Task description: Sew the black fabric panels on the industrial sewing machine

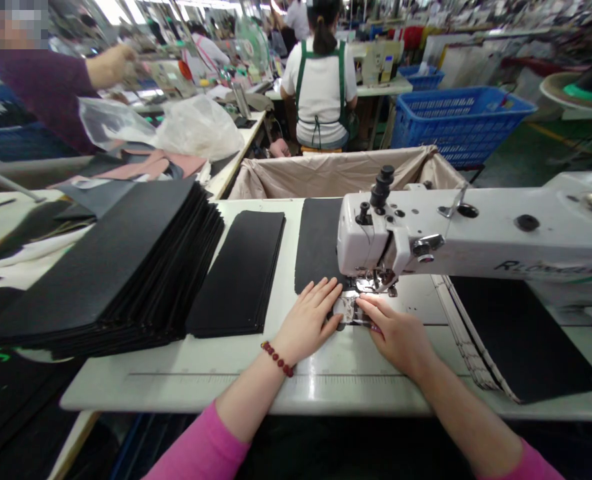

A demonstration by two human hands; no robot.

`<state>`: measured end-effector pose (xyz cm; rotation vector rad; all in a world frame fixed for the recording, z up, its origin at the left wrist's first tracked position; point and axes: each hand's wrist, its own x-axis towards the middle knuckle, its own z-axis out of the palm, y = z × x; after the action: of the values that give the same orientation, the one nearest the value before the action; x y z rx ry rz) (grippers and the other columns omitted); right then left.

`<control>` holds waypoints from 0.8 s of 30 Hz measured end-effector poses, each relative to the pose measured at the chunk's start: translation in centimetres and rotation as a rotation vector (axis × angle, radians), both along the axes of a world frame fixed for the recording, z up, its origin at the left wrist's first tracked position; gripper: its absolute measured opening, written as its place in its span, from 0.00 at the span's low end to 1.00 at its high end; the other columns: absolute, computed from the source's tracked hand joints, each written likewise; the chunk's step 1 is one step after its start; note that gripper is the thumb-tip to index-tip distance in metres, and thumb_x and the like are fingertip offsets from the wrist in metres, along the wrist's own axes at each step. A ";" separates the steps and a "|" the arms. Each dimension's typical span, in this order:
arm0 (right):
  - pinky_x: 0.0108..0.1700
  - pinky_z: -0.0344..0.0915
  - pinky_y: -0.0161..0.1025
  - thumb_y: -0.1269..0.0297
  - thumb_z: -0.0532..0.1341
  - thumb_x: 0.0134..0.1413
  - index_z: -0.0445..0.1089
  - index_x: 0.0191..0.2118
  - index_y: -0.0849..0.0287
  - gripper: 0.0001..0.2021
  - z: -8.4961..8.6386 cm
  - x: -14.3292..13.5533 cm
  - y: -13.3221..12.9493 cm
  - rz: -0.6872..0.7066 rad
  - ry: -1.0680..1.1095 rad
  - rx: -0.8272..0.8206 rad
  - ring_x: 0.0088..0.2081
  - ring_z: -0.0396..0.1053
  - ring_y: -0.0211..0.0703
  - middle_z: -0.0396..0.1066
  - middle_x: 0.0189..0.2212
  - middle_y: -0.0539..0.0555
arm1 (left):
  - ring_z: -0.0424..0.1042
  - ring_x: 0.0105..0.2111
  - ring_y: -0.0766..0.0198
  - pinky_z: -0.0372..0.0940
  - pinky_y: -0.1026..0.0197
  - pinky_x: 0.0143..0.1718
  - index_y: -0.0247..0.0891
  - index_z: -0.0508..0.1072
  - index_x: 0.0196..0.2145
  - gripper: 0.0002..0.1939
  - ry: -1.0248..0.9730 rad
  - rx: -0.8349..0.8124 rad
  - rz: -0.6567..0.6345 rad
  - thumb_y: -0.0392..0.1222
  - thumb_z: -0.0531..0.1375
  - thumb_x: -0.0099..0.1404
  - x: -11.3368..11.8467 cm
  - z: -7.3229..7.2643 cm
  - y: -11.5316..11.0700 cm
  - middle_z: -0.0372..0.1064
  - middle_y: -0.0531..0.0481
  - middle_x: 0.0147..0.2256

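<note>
A black rectangular panel (319, 243) lies flat on the sewing table, its right side passing behind the head of a white sewing machine (456, 227). My left hand (312, 317) rests palm down with fingers stretched out, fingertips on the panel's near edge beside the presser foot (369, 285). On the other side of the shiny needle plate (349, 308), my right hand (399, 337) lies low with its fingers extended toward the foot. Its thumb is hidden, and I see nothing held in it. A small lamp glow lights the plate between both hands.
Left of my hands lie a low stack of black panels (241, 273) and a taller stack (101, 260). More black panels with pale edges (521, 333) lie under the machine arm. Beyond the table are a cloth-lined bin (326, 170), a blue basket (456, 123) and other people.
</note>
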<state>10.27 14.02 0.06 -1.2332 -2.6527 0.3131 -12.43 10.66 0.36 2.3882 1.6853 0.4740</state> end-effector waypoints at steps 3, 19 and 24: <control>0.44 0.72 0.41 0.71 0.54 0.57 0.60 0.62 0.51 0.27 0.0 0.0 0.0 -0.004 0.001 0.005 0.49 0.72 0.45 0.61 0.62 0.51 | 0.46 0.67 0.56 0.46 0.46 0.67 0.41 0.52 0.66 0.28 0.015 0.014 0.002 0.47 0.52 0.72 0.0 -0.1 0.0 0.48 0.45 0.67; 0.44 0.72 0.41 0.73 0.54 0.56 0.61 0.62 0.52 0.27 0.1 -0.1 0.1 0.001 0.012 -0.011 0.48 0.73 0.45 0.62 0.62 0.51 | 0.41 0.68 0.55 0.43 0.46 0.67 0.40 0.47 0.68 0.31 0.079 0.008 0.010 0.50 0.51 0.72 0.0 -0.3 0.1 0.42 0.46 0.68; 0.44 0.72 0.40 0.73 0.54 0.56 0.61 0.62 0.53 0.27 0.2 -0.1 0.2 -0.004 0.016 -0.014 0.47 0.73 0.45 0.62 0.62 0.52 | 0.41 0.68 0.56 0.43 0.46 0.67 0.40 0.46 0.68 0.32 0.087 0.010 0.011 0.49 0.52 0.72 0.1 -0.3 0.1 0.41 0.47 0.68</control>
<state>10.12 14.22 0.25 -1.2341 -2.6388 0.3403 -12.37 10.81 0.06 2.4412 1.7367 0.3861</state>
